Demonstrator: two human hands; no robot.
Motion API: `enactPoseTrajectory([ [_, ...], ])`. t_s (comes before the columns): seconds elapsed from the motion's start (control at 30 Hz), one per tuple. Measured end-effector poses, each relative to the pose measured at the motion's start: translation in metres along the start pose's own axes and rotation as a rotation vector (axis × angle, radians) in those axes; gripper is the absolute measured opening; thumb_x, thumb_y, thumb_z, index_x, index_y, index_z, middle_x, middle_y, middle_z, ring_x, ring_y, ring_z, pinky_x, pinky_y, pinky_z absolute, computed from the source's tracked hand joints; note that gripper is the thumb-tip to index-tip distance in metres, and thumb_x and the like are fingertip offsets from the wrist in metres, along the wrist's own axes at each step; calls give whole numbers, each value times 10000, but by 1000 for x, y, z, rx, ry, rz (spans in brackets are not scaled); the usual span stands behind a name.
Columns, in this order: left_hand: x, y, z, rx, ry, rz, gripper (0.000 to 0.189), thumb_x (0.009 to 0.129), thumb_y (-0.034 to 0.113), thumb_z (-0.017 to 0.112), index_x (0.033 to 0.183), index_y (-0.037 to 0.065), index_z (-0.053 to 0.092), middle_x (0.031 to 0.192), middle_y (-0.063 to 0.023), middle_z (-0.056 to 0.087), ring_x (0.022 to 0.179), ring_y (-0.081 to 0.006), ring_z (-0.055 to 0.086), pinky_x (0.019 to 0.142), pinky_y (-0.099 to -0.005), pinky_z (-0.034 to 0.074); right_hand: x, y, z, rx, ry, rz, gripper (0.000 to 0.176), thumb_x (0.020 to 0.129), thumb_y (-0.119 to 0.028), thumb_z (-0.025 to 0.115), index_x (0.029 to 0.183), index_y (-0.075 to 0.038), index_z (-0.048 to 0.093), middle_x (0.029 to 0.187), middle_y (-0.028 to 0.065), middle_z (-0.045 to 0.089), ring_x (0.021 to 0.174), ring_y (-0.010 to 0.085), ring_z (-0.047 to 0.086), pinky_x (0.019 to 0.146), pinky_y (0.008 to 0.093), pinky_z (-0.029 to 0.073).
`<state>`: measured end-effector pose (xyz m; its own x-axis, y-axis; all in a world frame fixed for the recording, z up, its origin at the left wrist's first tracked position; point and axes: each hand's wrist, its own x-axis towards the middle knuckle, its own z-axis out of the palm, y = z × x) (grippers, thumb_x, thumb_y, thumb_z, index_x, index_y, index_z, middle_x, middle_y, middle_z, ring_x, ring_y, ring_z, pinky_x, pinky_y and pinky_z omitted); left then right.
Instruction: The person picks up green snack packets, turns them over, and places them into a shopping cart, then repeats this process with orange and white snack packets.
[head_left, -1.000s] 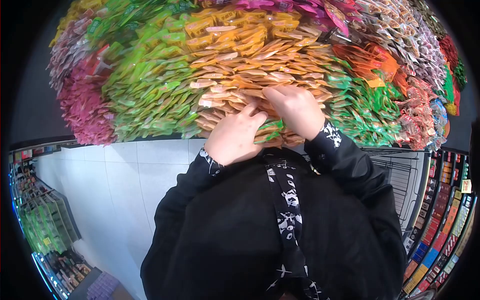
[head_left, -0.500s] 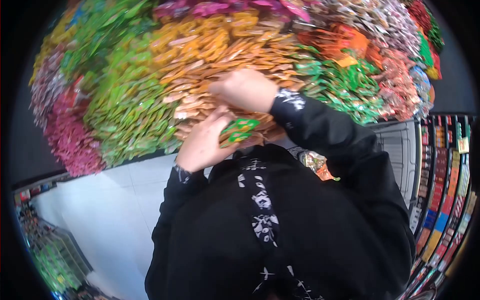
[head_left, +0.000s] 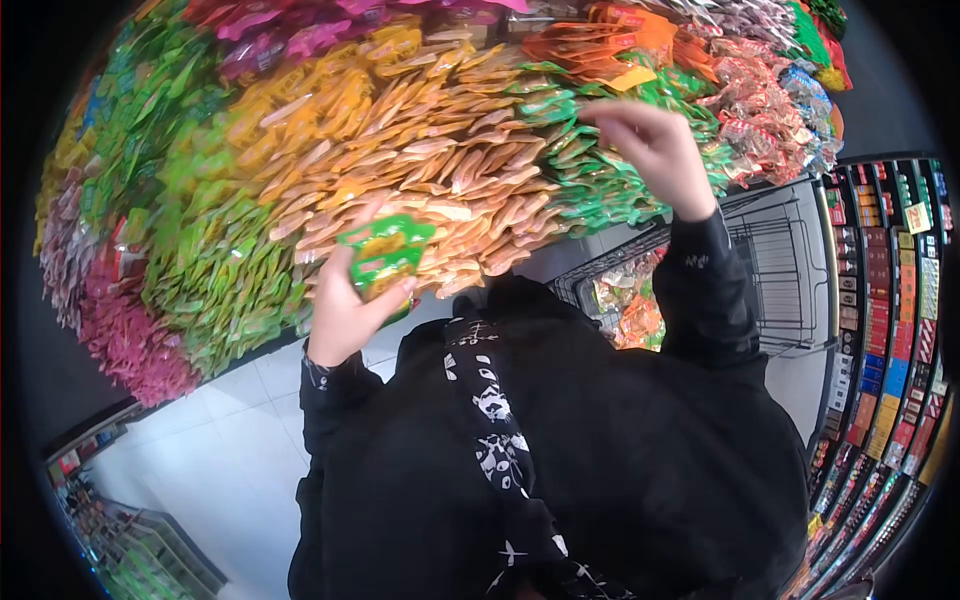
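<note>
My left hand [head_left: 350,308] is closed around green snack packets [head_left: 388,252] with yellow and red print, held up in front of the display's near edge. Just behind them lie rows of orange-tan packets [head_left: 440,195]. My right hand [head_left: 660,155] hovers over the green packets [head_left: 625,195] on the right of the display. Its fingers reach leftward, slightly blurred and apart, and nothing shows in them.
Yellow packets [head_left: 330,95], light green packets [head_left: 215,270] and pink packets [head_left: 130,345] fill the display's left and back. A wire shopping cart [head_left: 775,265] with bagged goods [head_left: 637,310] stands at my right. Beyond it are stocked shelves [head_left: 885,330].
My hands have moved apart: the right has swung right from the orange-tan packets to the green ones, while the left has shifted left and down, still holding green packets. The view has turned slightly.
</note>
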<state>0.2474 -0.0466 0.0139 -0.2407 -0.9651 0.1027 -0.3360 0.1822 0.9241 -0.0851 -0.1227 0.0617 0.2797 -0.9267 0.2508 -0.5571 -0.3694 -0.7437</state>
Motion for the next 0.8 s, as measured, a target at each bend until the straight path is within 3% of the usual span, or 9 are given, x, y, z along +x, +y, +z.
enactPoseTrajectory([
  [0.13, 7, 23, 8, -553, -22, -186, 444, 774, 9, 670, 1181, -14, 492, 940, -50, 622, 838, -112, 591, 744, -258, 485, -39, 9, 21, -142, -54, 14, 157, 804, -55, 617, 950, -50, 676, 804, 98, 655, 726, 213, 637, 642, 298, 500],
  [0.2, 13, 20, 14, -494, -36, -173, 433, 773, 10, 674, 1166, -13, 495, 952, -52, 620, 828, -110, 587, 738, -253, 485, -44, 24, 42, -273, 29, -138, 145, 769, -77, 639, 912, -70, 668, 780, 86, 612, 704, 254, 606, 623, 352, 495],
  [0.23, 16, 19, 17, -440, -44, -154, 421, 771, 12, 677, 1151, -12, 497, 963, -54, 619, 819, -108, 582, 732, -249, 485, -44, 24, 51, -378, 63, -199, 164, 762, -81, 653, 926, -75, 661, 766, 71, 588, 707, 244, 574, 593, 309, 473],
  [0.37, 25, 22, 30, -449, -41, -212, 444, 780, 27, 682, 1178, -12, 490, 995, -51, 607, 879, -112, 582, 776, -268, 483, -35, 16, 73, -696, -1, -209, 122, 702, -111, 593, 825, -109, 599, 728, 39, 482, 766, 205, 559, 581, 323, 486],
  [0.47, 25, 22, 24, -217, -91, -115, 557, 749, 28, 688, 1246, -27, 443, 1222, -114, 525, 1025, -165, 564, 849, -293, 468, -25, 14, 70, -716, -68, -243, 49, 676, -124, 579, 722, -106, 576, 725, 29, 478, 756, 204, 550, 570, 317, 479],
  [0.5, 24, 25, 20, -58, -123, -23, 636, 736, 25, 688, 1302, -23, 402, 1339, -120, 457, 1079, -181, 548, 876, -293, 458, -24, 15, 68, -702, -90, -264, 50, 648, -138, 602, 658, -104, 566, 784, 19, 502, 773, 192, 557, 577, 310, 490],
  [0.57, 17, 21, 3, 308, -122, 55, 477, 676, 60, 715, 1124, 2, 560, 1379, -163, 420, 1158, -262, 526, 934, -349, 432, -23, 8, 60, -645, -54, -363, 75, 644, -123, 628, 653, -97, 559, 765, 22, 499, 737, 200, 537, 559, 319, 470],
  [0.67, 8, 33, -16, 437, -99, -6, 437, 624, 76, 731, 1037, 21, 598, 1377, -201, 407, 1173, -325, 511, 943, -361, 418, -19, -34, 38, -383, 117, -410, 116, 629, 1, 639, 699, -68, 577, 798, 42, 546, 723, 224, 541, 573, 333, 460],
  [0.8, 6, 23, -23, 556, -164, 5, 456, 618, 121, 737, 1038, 35, 582, 1392, -185, 388, 1166, -357, 500, 932, -376, 425, 0, -55, 39, 47, 141, -105, 72, 833, 3, 572, 903, -13, 561, 709, 123, 553, 595, 259, 575, 564, 288, 460],
])
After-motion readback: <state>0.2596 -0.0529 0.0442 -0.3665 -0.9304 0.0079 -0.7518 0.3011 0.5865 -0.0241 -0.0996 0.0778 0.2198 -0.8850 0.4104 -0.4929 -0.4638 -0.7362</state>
